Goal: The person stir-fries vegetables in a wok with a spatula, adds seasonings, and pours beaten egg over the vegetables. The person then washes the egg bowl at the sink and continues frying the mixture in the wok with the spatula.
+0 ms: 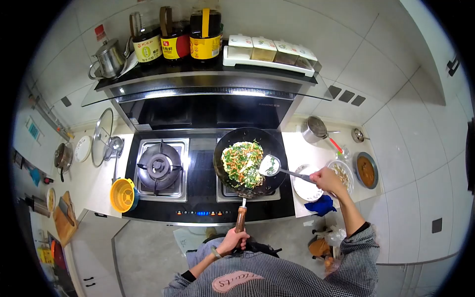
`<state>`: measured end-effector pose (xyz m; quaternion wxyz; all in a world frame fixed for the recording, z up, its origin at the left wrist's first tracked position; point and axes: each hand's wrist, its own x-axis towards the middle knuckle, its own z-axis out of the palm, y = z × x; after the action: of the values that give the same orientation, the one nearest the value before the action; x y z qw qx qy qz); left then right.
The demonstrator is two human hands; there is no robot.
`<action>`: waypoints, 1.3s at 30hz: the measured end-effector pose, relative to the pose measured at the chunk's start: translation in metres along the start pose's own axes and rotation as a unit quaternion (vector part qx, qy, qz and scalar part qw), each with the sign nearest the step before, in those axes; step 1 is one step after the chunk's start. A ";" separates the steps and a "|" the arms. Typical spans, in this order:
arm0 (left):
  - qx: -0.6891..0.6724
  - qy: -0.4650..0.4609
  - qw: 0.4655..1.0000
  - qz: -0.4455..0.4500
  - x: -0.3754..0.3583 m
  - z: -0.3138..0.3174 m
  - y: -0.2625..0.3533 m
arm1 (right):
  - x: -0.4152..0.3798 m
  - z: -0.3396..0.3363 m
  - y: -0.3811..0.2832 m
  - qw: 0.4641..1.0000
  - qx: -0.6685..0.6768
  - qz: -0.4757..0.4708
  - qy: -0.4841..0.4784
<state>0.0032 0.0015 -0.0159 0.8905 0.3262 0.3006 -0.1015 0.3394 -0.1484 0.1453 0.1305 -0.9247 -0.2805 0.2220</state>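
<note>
My left hand (234,240) is wrapped round the wooden handle of a black wok (274,141) on the right burner. In the wok lies a round, pale layer of food (243,165) mixed with chopped greens and orange shreds. My right hand (326,180) grips the dark handle of a ladle (270,165), whose round head is over the right side of the wok, beside the food. Some pale and green bits show on the ladle's head. Below my right hand sits a white plate (300,184), with a bowl of pale pieces (349,184) right of it.
A bare burner (159,167) is on the left, near a yellow basket (123,195) and a glass lid (102,137). At right stand a saucepan (313,129), a bowl of brown liquid (366,171) and a blue cloth (321,204). Bottles (205,42) and a seasoning rack (269,55) line the hood.
</note>
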 end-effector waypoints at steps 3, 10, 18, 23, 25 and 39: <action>0.011 0.002 1.000 0.003 0.000 0.000 0.000 | 0.035 -0.005 0.002 0.994 -0.097 -0.040 0.035; 0.029 0.000 1.000 -0.009 -0.001 0.000 0.004 | 0.079 0.012 -0.011 0.989 0.049 0.064 -0.128; 0.050 0.006 0.999 -0.004 0.002 -0.004 -0.001 | 0.073 0.108 0.034 0.907 0.394 0.038 -0.142; 0.042 0.014 0.999 -0.009 0.004 -0.005 -0.003 | 0.049 0.088 0.046 0.902 0.414 0.048 -0.115; 0.047 0.011 0.999 -0.008 0.005 -0.005 -0.003 | 0.044 0.083 0.058 0.920 0.387 -0.018 -0.060; 0.034 0.003 0.999 -0.014 0.000 -0.001 0.002 | -0.028 0.033 0.034 0.919 -0.166 -0.255 0.251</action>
<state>0.0033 0.0039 -0.0150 0.8764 0.3527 0.3038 -0.1234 0.3181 -0.1881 0.1133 0.0940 -0.8554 -0.4978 -0.1084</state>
